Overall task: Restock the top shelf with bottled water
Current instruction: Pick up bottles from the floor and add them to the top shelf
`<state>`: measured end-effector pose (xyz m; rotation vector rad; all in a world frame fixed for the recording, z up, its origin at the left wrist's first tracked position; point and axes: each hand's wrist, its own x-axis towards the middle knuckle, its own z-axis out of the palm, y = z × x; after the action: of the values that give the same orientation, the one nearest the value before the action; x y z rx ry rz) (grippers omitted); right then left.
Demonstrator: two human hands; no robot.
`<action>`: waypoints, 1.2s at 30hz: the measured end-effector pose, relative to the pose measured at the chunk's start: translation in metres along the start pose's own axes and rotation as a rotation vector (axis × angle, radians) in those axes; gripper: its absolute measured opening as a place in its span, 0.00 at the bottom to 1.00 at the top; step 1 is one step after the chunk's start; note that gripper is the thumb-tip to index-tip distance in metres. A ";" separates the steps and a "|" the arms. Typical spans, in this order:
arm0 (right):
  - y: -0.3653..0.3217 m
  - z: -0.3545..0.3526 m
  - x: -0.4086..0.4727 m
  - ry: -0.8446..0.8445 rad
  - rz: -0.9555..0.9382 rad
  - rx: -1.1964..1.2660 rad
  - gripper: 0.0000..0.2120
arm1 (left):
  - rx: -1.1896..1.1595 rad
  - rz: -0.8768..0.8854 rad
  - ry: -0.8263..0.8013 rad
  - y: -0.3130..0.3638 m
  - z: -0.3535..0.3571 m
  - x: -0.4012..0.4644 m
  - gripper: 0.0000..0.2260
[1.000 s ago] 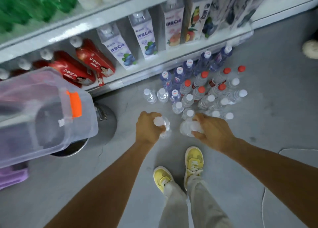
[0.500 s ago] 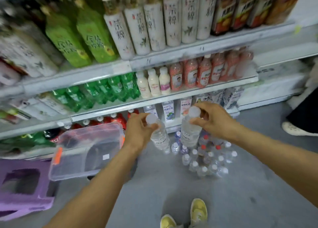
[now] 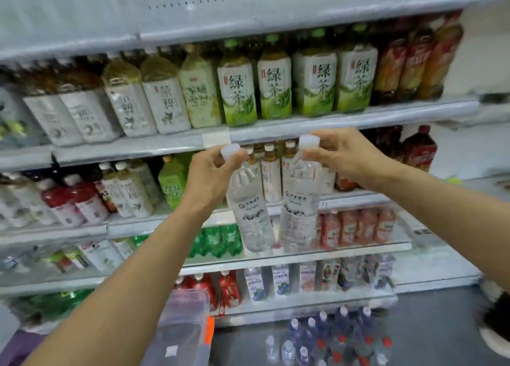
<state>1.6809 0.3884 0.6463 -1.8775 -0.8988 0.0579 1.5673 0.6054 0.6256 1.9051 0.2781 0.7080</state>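
Note:
My left hand (image 3: pixel 211 172) pinches the neck of a clear water bottle (image 3: pixel 249 211) with a white cap, and the bottle hangs down from it. My right hand (image 3: pixel 345 153) pinches the neck of a second water bottle (image 3: pixel 299 211) the same way. Both bottles hang side by side in front of the middle shelves, level with the small tea bottles. The top shelf (image 3: pixel 248 15) is a white perforated board high in the frame; what stands on it is hidden. Several more water bottles (image 3: pixel 328 338) stand on the floor at the bottom.
Large green-tea and brown-tea bottles (image 3: pixel 276 84) fill the shelf just under the top one. Lower shelves hold small teas, red drinks, green soda and cartons. A clear plastic bin (image 3: pixel 179 329) with an orange latch sits at the lower left. Someone's shoe (image 3: pixel 494 338) shows at the right edge.
Both hands have lifted the two water bottles from floor level up to the middle shelves. The view has tilted up from the floor to the upper shelves.

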 end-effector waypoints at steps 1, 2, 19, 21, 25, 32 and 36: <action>-0.009 -0.005 0.007 0.008 -0.010 0.031 0.10 | -0.004 0.008 0.017 0.010 -0.003 0.006 0.08; -0.016 -0.009 0.015 0.022 -0.012 0.078 0.12 | -0.010 0.011 0.037 0.018 -0.007 0.011 0.11; -0.177 -0.020 0.194 0.285 -0.309 0.336 0.06 | 0.082 0.224 0.316 0.099 -0.110 0.146 0.13; -0.201 -0.019 0.221 0.320 -0.352 0.348 0.07 | 0.070 0.253 0.314 0.104 -0.129 0.170 0.11; -0.249 -0.013 0.280 0.392 -0.390 0.380 0.12 | 0.076 0.306 0.326 0.112 -0.168 0.218 0.07; -0.294 0.024 0.397 0.552 -0.466 0.276 0.10 | 0.039 0.283 0.310 0.099 -0.222 0.291 0.09; -0.293 0.055 0.448 0.446 -0.488 0.184 0.04 | -0.020 0.256 0.264 0.089 -0.238 0.316 0.12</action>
<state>1.8183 0.7629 1.0070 -1.3803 -0.9711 -0.5370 1.6690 0.9016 0.8836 1.8460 0.1917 1.1328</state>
